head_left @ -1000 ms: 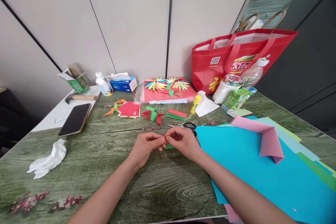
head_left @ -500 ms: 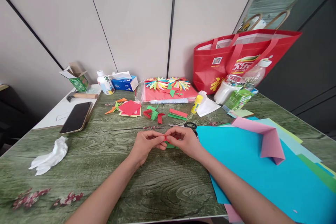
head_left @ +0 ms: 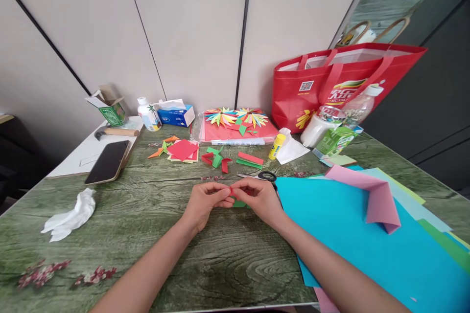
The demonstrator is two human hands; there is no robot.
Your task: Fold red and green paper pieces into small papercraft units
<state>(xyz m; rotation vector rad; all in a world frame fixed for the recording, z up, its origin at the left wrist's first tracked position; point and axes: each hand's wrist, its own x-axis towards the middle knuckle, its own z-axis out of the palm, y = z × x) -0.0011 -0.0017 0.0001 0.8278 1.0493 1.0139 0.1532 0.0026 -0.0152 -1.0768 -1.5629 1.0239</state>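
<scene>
My left hand (head_left: 206, 202) and my right hand (head_left: 260, 200) meet over the middle of the table, both closed in a pinch. Between the fingertips is a small piece of red paper (head_left: 231, 190), mostly covered by the fingers. Just below them a green piece of paper (head_left: 239, 203) shows, partly hidden by my right hand; whether it joins the red one I cannot tell. Black-handled scissors (head_left: 267, 176) lie right behind my right hand. Farther back are folded red and green paper pieces (head_left: 216, 159) and red and green strips (head_left: 250, 159).
Large blue paper sheets (head_left: 338, 225) with a folded pink sheet (head_left: 382, 200) cover the right side. A yellow glue stick (head_left: 276, 146), red bag (head_left: 293, 93) and paper stars (head_left: 221, 117) stand or lie behind. At left are a phone (head_left: 107, 161), hammer (head_left: 117, 131) and crumpled tissue (head_left: 73, 216).
The camera view has shifted very slightly. Both hands keep their pinch on the red paper, with hardly any movement.
</scene>
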